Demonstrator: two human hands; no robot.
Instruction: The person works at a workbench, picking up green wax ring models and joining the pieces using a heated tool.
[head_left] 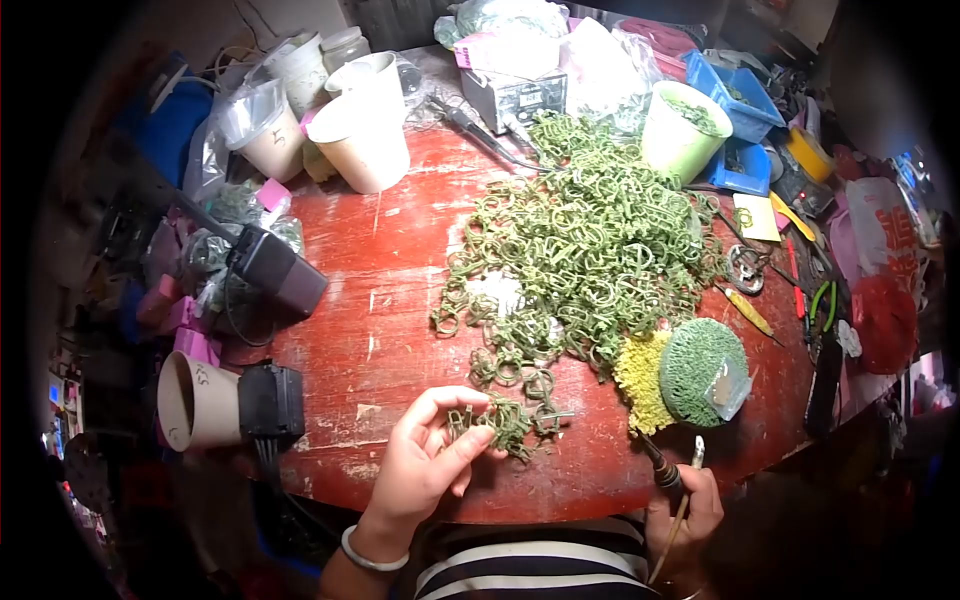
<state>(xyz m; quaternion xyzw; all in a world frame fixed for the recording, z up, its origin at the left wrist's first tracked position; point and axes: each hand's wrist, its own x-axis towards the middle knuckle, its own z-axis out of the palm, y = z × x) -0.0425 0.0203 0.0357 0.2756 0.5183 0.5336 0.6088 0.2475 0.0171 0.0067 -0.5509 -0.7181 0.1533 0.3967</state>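
Note:
My left hand pinches a small cluster of green curled pieces near the table's front edge. My right hand, at the lower right, is closed around a dark-handled tool and a thin stick with a whitish tip. The tool's point reaches the lower edge of a yellow textured piece. Beside that piece lies a round green textured disc with a small clear packet on it. A large heap of green curled pieces spreads behind my hands.
Pale buckets stand at the back left, and a green-filled bucket at the back right near blue baskets. Pliers and a yellow-handled tool lie right. A black device is on the left.

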